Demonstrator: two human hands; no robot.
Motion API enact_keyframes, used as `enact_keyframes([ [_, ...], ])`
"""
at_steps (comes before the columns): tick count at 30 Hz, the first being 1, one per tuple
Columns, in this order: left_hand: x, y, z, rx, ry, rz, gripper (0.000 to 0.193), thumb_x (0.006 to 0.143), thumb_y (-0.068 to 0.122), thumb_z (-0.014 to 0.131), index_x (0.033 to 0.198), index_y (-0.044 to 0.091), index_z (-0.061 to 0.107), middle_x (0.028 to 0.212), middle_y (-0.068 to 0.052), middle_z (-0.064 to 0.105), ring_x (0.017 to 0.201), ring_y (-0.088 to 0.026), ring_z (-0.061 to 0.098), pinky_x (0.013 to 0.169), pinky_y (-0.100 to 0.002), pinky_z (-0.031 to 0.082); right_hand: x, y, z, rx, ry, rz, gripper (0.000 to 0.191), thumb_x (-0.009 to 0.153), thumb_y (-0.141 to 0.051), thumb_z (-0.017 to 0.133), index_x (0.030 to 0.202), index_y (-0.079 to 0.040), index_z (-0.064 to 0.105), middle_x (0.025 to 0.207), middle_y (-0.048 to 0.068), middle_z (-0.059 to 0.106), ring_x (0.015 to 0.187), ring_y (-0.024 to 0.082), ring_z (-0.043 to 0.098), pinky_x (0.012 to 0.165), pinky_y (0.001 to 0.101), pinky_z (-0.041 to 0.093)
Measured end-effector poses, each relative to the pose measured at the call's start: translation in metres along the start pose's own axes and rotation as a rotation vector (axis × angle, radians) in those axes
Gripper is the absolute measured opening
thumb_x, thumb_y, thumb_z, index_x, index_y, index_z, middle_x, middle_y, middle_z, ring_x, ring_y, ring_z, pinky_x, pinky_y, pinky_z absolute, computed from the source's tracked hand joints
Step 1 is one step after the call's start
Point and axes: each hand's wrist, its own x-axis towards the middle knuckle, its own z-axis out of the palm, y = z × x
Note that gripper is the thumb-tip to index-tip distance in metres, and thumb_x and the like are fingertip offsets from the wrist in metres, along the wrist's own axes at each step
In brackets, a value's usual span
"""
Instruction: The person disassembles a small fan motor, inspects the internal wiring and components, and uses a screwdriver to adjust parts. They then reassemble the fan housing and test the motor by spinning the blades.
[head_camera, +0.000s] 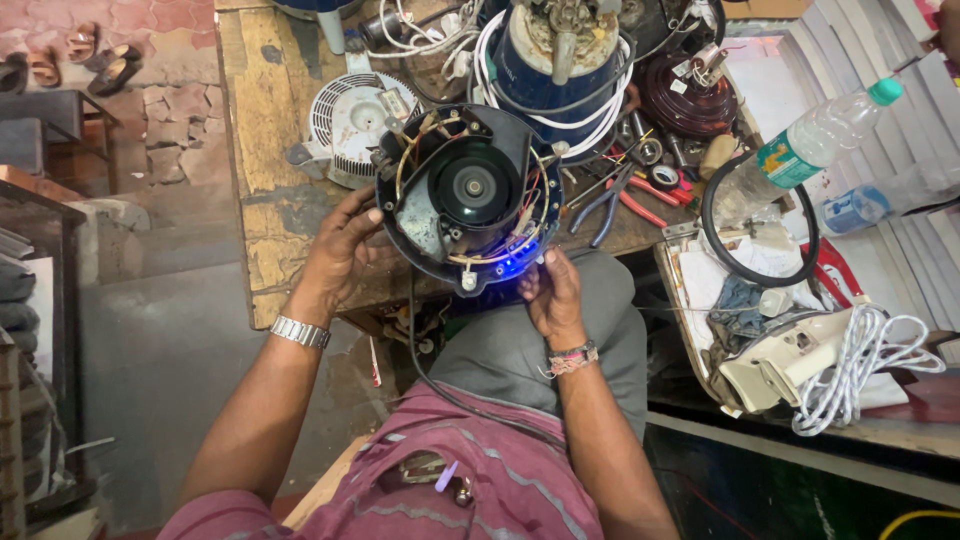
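Nearest the wearer, the right hand (553, 292) grips the lower rim of a round black plastic appliance base (468, 195), opened to show its motor and coloured wiring, with a blue light glowing at the near edge. The left hand (342, 250) clasps the base's left side, fingers curled around the rim. The base is held over the near edge of a worn wooden workbench (268, 150). Just right lie red-handled pliers (625, 200). Beyond stands a blue cylindrical motor housing (555, 65).
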Motion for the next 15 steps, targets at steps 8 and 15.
enact_keyframes([
  [8, 0.0039, -0.0009, 0.0003, -0.015, 0.005, -0.009, 0.061, 0.096, 0.019, 0.067, 0.15, 0.0, 0.046, 0.14, -0.015, 0.06, 0.113, -0.026, 0.068, 0.088, -0.044, 0.06, 0.0021, -0.0024, -0.0003, -0.005, 0.017, -0.006, 0.033, 0.097, -0.038, 0.07, 0.107, -0.008, 0.059, 0.078, 0.0, 0.05, 0.069, 0.013, 0.05, 0.057, 0.0243, 0.041],
  [15, 0.0065, 0.0022, 0.0008, 0.003, 0.011, -0.03, 0.064, 0.094, 0.023, 0.069, 0.15, 0.001, 0.046, 0.134, -0.015, 0.063, 0.114, -0.027, 0.069, 0.091, -0.047, 0.061, 0.0047, -0.0021, -0.0008, 0.011, 0.006, -0.007, 0.032, 0.098, -0.037, 0.069, 0.104, -0.008, 0.058, 0.078, 0.0, 0.049, 0.069, 0.012, 0.048, 0.058, 0.0242, 0.041],
])
